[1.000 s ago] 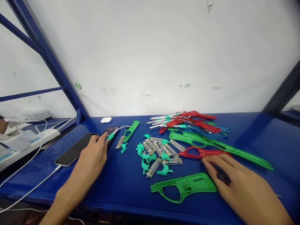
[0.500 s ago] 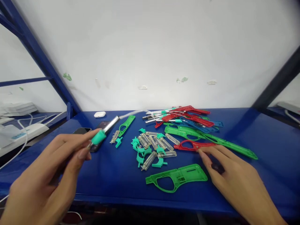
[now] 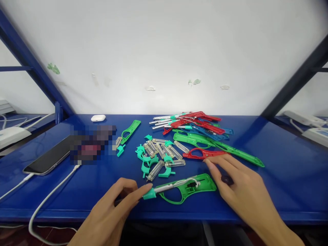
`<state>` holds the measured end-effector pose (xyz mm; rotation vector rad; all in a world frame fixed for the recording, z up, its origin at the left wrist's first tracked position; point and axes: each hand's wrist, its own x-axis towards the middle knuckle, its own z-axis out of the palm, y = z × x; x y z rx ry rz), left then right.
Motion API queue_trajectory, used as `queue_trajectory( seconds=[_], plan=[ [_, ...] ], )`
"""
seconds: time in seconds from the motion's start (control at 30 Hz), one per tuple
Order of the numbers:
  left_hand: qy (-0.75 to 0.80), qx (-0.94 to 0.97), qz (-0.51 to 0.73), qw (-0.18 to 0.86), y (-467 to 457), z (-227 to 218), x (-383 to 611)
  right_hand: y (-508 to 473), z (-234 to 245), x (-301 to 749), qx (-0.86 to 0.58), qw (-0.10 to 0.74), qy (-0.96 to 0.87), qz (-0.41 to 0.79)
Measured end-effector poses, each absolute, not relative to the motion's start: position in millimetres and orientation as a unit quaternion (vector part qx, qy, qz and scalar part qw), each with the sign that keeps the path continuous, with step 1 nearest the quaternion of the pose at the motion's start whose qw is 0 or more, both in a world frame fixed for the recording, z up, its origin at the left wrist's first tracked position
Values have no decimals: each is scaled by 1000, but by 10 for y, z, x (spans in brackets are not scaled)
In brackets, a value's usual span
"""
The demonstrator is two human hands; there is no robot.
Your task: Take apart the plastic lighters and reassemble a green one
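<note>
My left hand [image 3: 115,205], its fingers closed, pinches a metal lighter tube [image 3: 164,188] at its teal collar [image 3: 149,194]. The tube's inner end and white wire lie over the green lighter handle half [image 3: 205,184], whose hollow side faces up near the table's front edge. A small black part sits in that shell. My right hand [image 3: 241,184] is curled around a dark rounded handle [image 3: 227,180]; the rest of that tool is hidden. Its fingertips are at the lower edge of a red lighter shell [image 3: 202,153].
Clear fuel tanks [image 3: 161,150] and teal triggers [image 3: 166,172] lie heaped mid-table. Behind them is a pile of red, blue and green lighter shells [image 3: 200,123] with metal tubes. Phones on cables [image 3: 51,155] and a white earbud case [image 3: 98,118] are at left.
My left hand has come down and right, bringing the metal tube and its wire from the air onto the green shell. My right hand stays by the red shell. The view has shifted.
</note>
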<state>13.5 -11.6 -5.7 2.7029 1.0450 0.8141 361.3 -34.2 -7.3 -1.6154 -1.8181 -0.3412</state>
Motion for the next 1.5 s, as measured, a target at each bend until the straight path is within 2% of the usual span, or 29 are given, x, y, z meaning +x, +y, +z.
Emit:
queue_trajectory(
  seconds=[0.2,0.37,0.57,0.93,1.13,1.5],
  plan=[
    [357,901,246,19,-111,-80,80,-393,-4,3596,-570,334,-745,-92],
    [348,899,264,5,-66,-16,128,-446,45,3609,-525,300,-794,-58],
    [346,900,264,-15,-36,34,83,-473,1,3604,-537,271,-796,-59],
    [340,909,241,22,15,19,-119,-443,2,3590,-531,252,-808,-38],
    [399,865,293,88,-29,-3,-154,-450,-11,3597,-535,256,-805,-34],
    [369,893,235,101,-9,55,-269,-431,-33,3606,-520,277,-807,-35]
  ],
)
